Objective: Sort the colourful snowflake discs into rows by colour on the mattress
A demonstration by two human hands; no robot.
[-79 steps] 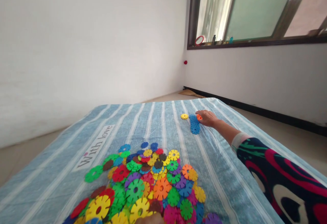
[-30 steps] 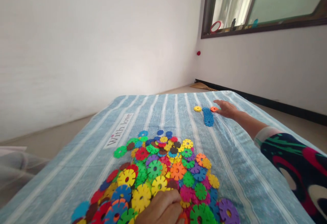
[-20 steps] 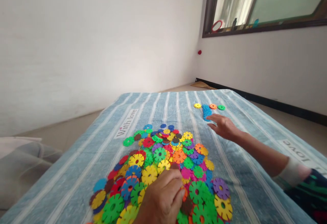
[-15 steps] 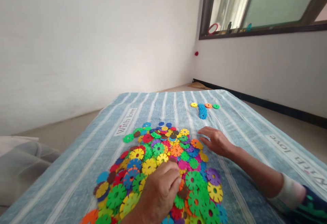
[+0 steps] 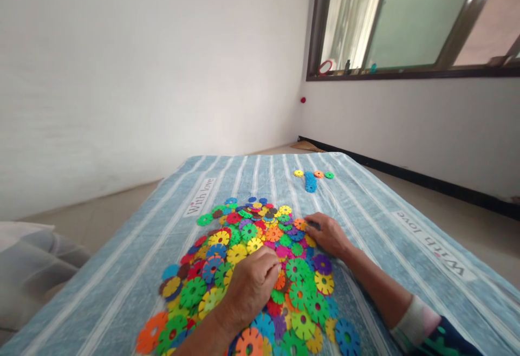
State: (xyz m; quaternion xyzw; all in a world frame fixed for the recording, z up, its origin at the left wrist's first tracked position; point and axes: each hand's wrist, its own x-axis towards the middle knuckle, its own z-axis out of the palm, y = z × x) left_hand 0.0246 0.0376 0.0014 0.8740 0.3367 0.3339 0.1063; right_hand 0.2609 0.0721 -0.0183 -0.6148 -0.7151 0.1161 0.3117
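A wide pile of colourful notched plastic discs [image 5: 195,292] lies on the cloth in front of me. My left hand [image 5: 252,281] rests over the middle of it, fingers curled and closed; whatever they hold, if anything, is hidden beneath them. At the pile's right edge, my right hand [image 5: 328,234] reaches its fingertips to an orange disc [image 5: 299,224] and a yellow one beside it. Its thumb and fingers are apart, with nothing seen between them. Farther back is a line of overlapping blue discs [image 5: 311,182], with yellow, orange and green discs around its far end.
The discs lie on a table covered by a blue and white striped cloth [image 5: 138,247]. White walls [image 5: 142,63] stand beyond. At upper right a dark-framed window [image 5: 406,77] holds a red-rimmed mirror [image 5: 325,67] on its sill. Sheer pale fabric [image 5: 36,256] hangs at left.
My right hand has moved left and inward, from beside the pile to its edge discs. My left hand stays closed over the middle. The camera view has shifted slightly.
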